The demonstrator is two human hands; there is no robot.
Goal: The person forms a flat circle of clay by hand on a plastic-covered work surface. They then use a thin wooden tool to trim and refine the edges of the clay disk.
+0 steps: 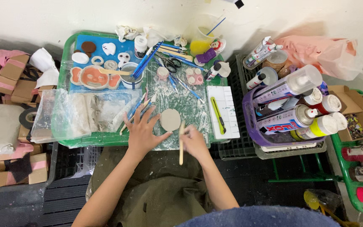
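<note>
Looks like the shaping stage on a small clay piece. The flat round clay disc (170, 120) sits on the green cutting mat (190, 105), a bit below the middle of the frame, on a crowded tabletop.

The left hand (141, 132) is spread flat on the mat, fingers (134, 114) splayed wide and gripping nothing. Its thumb reaches toward the disc's lower left edge, touching or just beside it; I can't tell which. The right hand (195, 142) is closed around a wooden stick tool (181, 143), held nearly upright in the frame, with its top end at the disc's lower right edge.

So the disc lies between the two hands, just above both. My guess is the rim is being trimmed or smoothed. The next move probably calls for a light touch with the stick, with the other hand steadying the disc so it doesn't slide or dent.

Above it are brushes (145, 61), scissors (171, 63) and painted clay pieces on a blue board (106, 61). A purple basket of spray cans (290, 109) is at the right.
</note>
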